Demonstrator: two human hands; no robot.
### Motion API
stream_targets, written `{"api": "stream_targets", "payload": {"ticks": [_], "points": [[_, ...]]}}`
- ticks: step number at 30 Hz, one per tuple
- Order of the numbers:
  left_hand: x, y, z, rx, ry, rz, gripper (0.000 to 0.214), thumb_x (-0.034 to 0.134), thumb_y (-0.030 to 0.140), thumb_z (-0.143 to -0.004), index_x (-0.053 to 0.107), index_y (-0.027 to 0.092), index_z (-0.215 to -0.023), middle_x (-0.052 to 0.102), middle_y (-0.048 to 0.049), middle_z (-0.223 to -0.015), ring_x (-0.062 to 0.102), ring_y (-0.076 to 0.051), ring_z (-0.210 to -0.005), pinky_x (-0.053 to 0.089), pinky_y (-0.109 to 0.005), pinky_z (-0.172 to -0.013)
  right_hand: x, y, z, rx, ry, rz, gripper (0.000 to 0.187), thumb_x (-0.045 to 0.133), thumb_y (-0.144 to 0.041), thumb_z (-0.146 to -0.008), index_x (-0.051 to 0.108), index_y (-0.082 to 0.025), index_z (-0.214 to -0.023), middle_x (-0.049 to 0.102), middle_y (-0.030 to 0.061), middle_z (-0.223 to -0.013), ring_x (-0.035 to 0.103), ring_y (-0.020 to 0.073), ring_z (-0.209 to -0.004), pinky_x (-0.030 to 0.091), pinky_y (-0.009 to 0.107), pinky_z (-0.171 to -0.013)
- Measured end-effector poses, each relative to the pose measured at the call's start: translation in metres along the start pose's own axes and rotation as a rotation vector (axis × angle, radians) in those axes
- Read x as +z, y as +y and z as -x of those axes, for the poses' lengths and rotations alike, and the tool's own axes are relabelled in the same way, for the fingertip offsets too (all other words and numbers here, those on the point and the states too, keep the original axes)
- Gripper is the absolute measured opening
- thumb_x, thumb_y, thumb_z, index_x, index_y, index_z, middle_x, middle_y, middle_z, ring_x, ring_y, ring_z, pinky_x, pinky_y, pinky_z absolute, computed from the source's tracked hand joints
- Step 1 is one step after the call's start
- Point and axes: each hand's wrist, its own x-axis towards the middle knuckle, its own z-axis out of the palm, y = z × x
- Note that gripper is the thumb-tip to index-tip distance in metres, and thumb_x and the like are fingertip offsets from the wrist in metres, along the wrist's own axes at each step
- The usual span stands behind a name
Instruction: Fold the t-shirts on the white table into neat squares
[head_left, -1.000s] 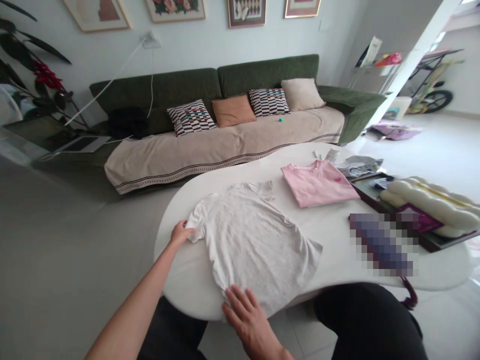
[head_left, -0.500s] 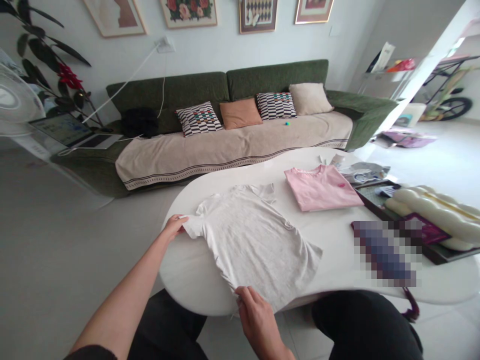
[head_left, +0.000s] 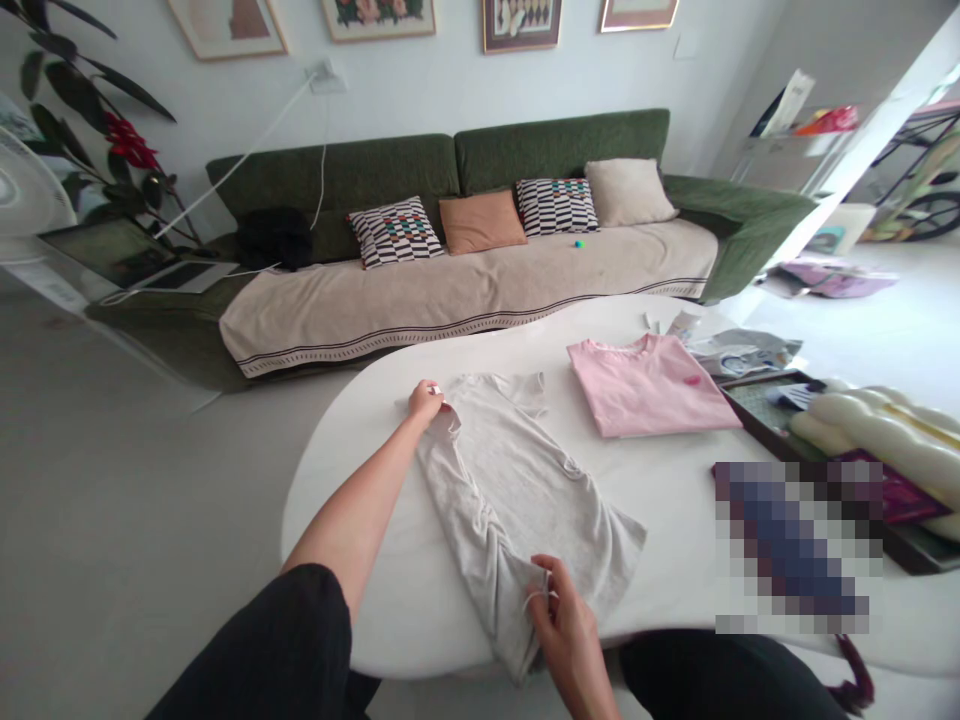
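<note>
A light grey T-shirt lies on the white oval table in front of me. My left hand pinches its left sleeve and shoulder, folded inward over the body. My right hand grips the shirt's lower hem near the table's front edge, with the left side of the cloth doubled over in a long fold. A folded pink T-shirt rests farther back on the right.
A dark tray with a cream wavy object and papers sits at the table's right. A green sofa with cushions stands behind the table. Plant and fan are at far left.
Both hands have drawn the shirt's left side inward over its body: the left hand moved right with the sleeve, the right hand lifted the hem and moved it right.
</note>
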Motion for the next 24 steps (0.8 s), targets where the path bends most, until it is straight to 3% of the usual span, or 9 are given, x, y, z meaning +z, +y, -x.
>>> {"api": "stream_targets", "payload": {"ticks": [3,7,10,13,16,18,21,24], "points": [[0.012,-0.008,0.004,0.069,-0.024,-0.022,0.027,0.051,0.021,-0.078,0.053,0.015,-0.105,0.066,-0.0062,-0.088,0.064,-0.012,-0.067,0.047,-0.021,-0.065,0.004,0.008,0.001,-0.07,0.042,0.062,0.036,0.043,-0.031,-0.08,0.047,-0.015,-0.112,0.061,0.0042,-0.075,0.06,0.017,-0.066,0.049,0.028,-0.062],[-0.003,-0.015,0.018,0.226,-0.031,-0.065,0.026,0.044,0.02,-0.081,0.056,0.018,-0.104,0.062,-0.0064,-0.106,0.059,-0.015,-0.095,0.043,-0.026,-0.084,-0.001,0.006,0.005,-0.173,0.029,0.097,0.038,0.041,-0.027,-0.082,0.042,-0.018,-0.118,0.06,0.0087,-0.103,0.059,0.0196,-0.093,0.049,0.031,-0.078],[-0.015,-0.024,0.037,0.378,-0.056,-0.163,0.032,0.043,0.023,-0.082,0.054,0.02,-0.112,0.053,-0.0066,-0.121,0.045,-0.018,-0.116,0.032,-0.031,-0.099,-0.008,-0.003,0.008,-0.198,0.03,0.188,0.036,0.037,-0.025,-0.085,0.042,-0.02,-0.12,0.056,0.0099,-0.11,0.058,0.0197,-0.094,0.05,0.031,-0.076],[-0.017,-0.039,0.059,0.48,-0.157,-0.434,0.045,0.049,0.039,-0.08,0.048,0.025,-0.123,0.037,-0.0049,-0.137,0.019,-0.028,-0.131,0.018,-0.043,-0.105,-0.007,-0.014,0.012,-0.301,0.067,0.39,0.038,0.037,-0.022,-0.086,0.044,-0.022,-0.123,0.044,0.0129,-0.128,0.05,0.0252,-0.111,0.047,0.039,-0.083],[-0.012,-0.05,0.071,0.428,-0.228,-0.616,0.054,0.047,0.052,-0.078,0.041,0.034,-0.129,0.026,-0.0011,-0.144,0.003,-0.035,-0.133,0.012,-0.052,-0.103,0.005,-0.017,0.019,-0.49,-0.061,0.571,0.052,0.046,-0.022,-0.081,0.036,-0.028,-0.132,0.024,0.0064,-0.144,0.025,0.0311,-0.129,0.035,0.049,-0.096],[-0.011,-0.053,0.072,0.419,-0.24,-0.655,0.057,0.041,0.056,-0.079,0.036,0.036,-0.132,0.022,-0.0008,-0.145,0.002,-0.036,-0.133,0.012,-0.053,-0.103,0.012,-0.014,0.025,-0.524,-0.164,0.64,0.064,0.052,-0.025,-0.078,0.027,-0.028,-0.137,0.02,0.0047,-0.145,0.02,0.0321,-0.131,0.031,0.052,-0.098],[-0.015,-0.05,0.067,0.415,-0.273,-0.683,0.06,0.04,0.06,-0.077,0.034,0.036,-0.132,0.021,-0.0021,-0.145,0.005,-0.037,-0.132,0.013,-0.053,-0.102,0.007,-0.009,0.036,-0.502,-0.262,0.655,0.073,0.059,-0.029,-0.073,0.026,-0.026,-0.138,0.024,0.0075,-0.143,0.024,0.0343,-0.128,0.032,0.052,-0.097],[-0.019,-0.037,0.061,0.378,-0.302,-0.718,0.06,0.044,0.061,-0.075,0.04,0.035,-0.129,0.029,-0.0052,-0.142,0.012,-0.039,-0.13,0.013,-0.059,-0.099,-0.022,-0.006,0.036,-0.515,-0.374,0.531,0.054,0.057,-0.031,-0.074,0.046,-0.025,-0.127,0.044,0.0077,-0.132,0.041,0.0307,-0.12,0.041,0.044,-0.092]]}}
